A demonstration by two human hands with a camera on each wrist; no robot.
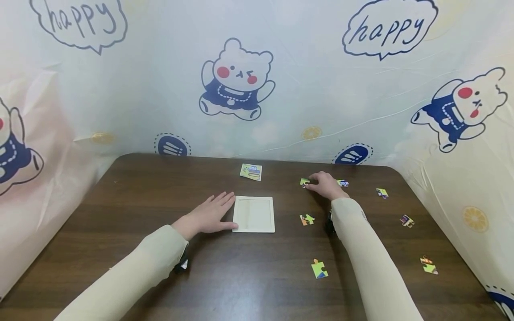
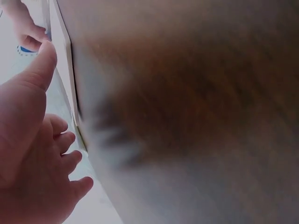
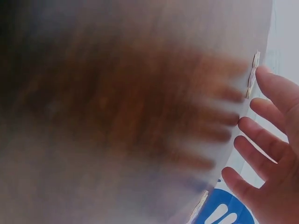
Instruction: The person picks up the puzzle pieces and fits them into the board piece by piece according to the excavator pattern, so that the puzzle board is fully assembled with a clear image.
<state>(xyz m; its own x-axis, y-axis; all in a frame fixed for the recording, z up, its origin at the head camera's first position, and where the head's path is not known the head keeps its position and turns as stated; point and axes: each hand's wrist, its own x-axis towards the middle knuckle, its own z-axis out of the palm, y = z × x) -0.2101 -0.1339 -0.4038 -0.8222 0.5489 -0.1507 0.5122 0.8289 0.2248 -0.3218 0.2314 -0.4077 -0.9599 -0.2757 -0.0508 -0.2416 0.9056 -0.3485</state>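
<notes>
My left hand (image 1: 210,215) lies at the left side of a square white puzzle tray (image 1: 254,215), fingers straight, with fingertips and thumb right at its edge. In the left wrist view the thumb (image 2: 44,63) overlaps the tray's side. Over on the right, my right hand (image 1: 324,185) reaches to a green jigsaw piece (image 1: 304,182) at the back of the table. Thumb and forefinger are at that piece, which lies flat; in the right wrist view the fingers (image 3: 261,140) are spread apart, with the thumb tip beside the piece (image 3: 252,77).
A picture card with a vehicle (image 1: 251,172) lies behind the tray. Several other jigsaw pieces are scattered on the right, including a green-orange one (image 1: 307,220), a green one (image 1: 319,269) and one near the right edge (image 1: 429,265). A printed curtain (image 1: 160,89) hangs behind the brown table (image 1: 257,281).
</notes>
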